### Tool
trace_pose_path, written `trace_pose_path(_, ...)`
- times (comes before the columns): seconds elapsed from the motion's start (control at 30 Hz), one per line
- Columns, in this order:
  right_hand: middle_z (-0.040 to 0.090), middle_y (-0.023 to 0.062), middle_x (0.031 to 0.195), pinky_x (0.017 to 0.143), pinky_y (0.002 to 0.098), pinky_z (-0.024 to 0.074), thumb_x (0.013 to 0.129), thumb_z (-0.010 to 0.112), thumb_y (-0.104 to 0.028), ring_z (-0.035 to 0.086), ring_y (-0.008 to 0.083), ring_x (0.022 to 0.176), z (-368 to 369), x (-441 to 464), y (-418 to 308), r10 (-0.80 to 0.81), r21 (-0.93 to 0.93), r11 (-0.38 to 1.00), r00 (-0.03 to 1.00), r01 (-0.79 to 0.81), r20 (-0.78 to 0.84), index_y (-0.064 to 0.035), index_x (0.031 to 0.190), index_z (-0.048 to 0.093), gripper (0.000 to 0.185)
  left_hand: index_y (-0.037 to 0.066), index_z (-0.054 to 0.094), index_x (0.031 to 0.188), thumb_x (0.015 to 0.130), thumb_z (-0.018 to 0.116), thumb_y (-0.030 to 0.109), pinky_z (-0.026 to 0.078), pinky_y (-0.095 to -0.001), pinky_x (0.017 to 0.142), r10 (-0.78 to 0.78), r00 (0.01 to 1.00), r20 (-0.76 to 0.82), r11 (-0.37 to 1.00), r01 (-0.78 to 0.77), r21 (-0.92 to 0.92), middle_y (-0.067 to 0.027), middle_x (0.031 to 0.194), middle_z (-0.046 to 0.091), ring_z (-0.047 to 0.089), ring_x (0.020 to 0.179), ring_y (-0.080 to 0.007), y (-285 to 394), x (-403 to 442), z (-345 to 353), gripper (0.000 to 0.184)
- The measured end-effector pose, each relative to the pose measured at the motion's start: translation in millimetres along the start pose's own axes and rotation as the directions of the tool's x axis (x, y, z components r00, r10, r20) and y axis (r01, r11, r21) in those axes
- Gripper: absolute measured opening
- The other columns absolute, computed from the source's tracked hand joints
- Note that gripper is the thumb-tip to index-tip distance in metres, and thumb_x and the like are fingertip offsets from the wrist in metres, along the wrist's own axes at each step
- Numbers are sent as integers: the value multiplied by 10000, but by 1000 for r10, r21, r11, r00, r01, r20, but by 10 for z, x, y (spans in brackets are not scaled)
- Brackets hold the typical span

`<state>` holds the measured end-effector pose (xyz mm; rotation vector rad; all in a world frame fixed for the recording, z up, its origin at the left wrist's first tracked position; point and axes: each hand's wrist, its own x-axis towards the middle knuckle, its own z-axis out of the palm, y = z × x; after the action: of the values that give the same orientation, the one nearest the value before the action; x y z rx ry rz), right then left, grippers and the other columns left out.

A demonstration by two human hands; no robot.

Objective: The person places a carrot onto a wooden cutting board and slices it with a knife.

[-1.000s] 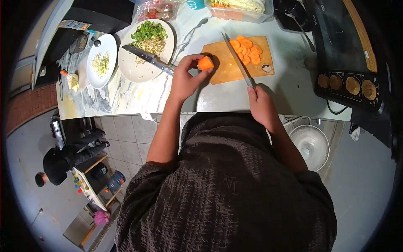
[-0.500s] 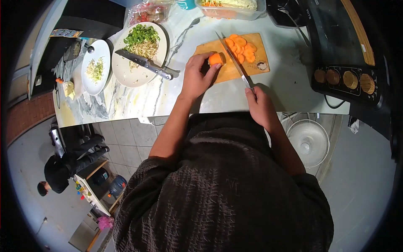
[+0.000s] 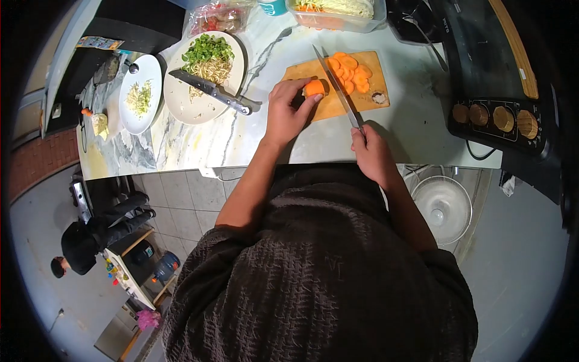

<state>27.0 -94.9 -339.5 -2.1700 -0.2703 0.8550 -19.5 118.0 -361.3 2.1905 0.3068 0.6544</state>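
My left hand (image 3: 286, 111) is closed around a short piece of carrot (image 3: 314, 88) at the left part of the wooden cutting board (image 3: 329, 110). In my right hand (image 3: 372, 151) is the handle of a knife (image 3: 339, 88), its long blade pointing away from me across the board. The blade lies between the carrot piece and a pile of carrot slices (image 3: 351, 71). A small pale round mark or bit (image 3: 378, 98) shows at the board's right corner.
Left of the board, a second knife (image 3: 208, 92) rests across a round plate (image 3: 181, 111) of chopped greens and sprouts. Beyond it is an oval plate (image 3: 140, 123). A plastic container (image 3: 341, 23) of vegetables stands behind, an oven (image 3: 500, 114) to the right. Another person (image 3: 81, 247) is far left.
The view has shifted slightly, moving the counter items a little to the right. Both hands keep their hold on the carrot and the knife, with hardly any movement.
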Motion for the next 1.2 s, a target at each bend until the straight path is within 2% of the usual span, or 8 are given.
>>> trace_pose_path(0.03,562,110,670,634,354,454,1002,490,-273,564,183,630,3,-3,-19,-29,-26,999,1000,29,-12,12,873,523,314,26,687,1060,780,783,186,468,-392,830,-24,1000,-6,999,24,24,-134,948,679,611,904,-315,3,-2,0,336)
trace_pose_path(0.07,562,110,670,634,354,454,1002,490,-273,564,183,630,13,6,-18,-29,-24,999,1000,28,-12,12,873,523,314,26,687,1060,780,783,186,468,-392,830,-24,1000,-5,999,25,26,-134,948,679,611,904,-315,-5,1,11,336)
trace_pose_path(0.17,565,153,689,646,373,453,997,500,-276,567,243,628,15,-12,-99,-110,-75,992,992,106,-62,14,904,536,307,24,683,1072,793,772,193,462,-397,839,-81,997,6,997,81,-14,-140,948,675,609,913,-313,-43,-9,55,337)
trace_pose_path(0.23,642,254,816,700,504,478,973,517,-289,618,468,831,-17,-56,-233,-131,-13,991,988,131,-77,17,922,550,312,16,675,1085,811,754,203,456,-401,853,-65,998,-9,998,66,8,-153,948,669,603,941,-321,-67,-21,76,341)
trace_pose_path(0.37,645,245,788,679,511,483,974,516,-284,621,470,790,33,-62,-311,-160,-61,986,984,156,-81,14,913,546,305,8,668,1069,823,737,205,453,-401,866,2,999,-35,1000,-2,17,-160,941,664,598,960,-331,-89,-42,77,323)
trace_pose_path(0.53,643,251,779,688,524,486,980,504,-280,620,470,777,95,-62,-344,-189,-89,980,977,180,-95,20,894,543,314,12,667,1026,825,734,198,454,-404,873,-104,994,-20,995,104,-3,-157,940,665,600,964,-338,-66,-40,65,282)
trace_pose_path(0.97,617,279,796,681,522,461,1018,441,-277,593,491,816,110,-22,-402,-144,-159,978,987,131,-74,9,966,553,311,23,679,1041,836,723,200,445,-402,884,-99,995,8,995,99,-6,-134,952,675,599,963,-320,-121,10,65,274)
trace_pose_path(1.2,617,275,716,645,541,486,1012,453,-278,623,474,727,112,-24,-434,-214,-225,956,972,189,-93,20,914,535,324,25,680,1033,831,730,204,455,-395,876,-102,995,8,994,103,-30,-134,964,683,603,965,-316,-139,25,58,274)
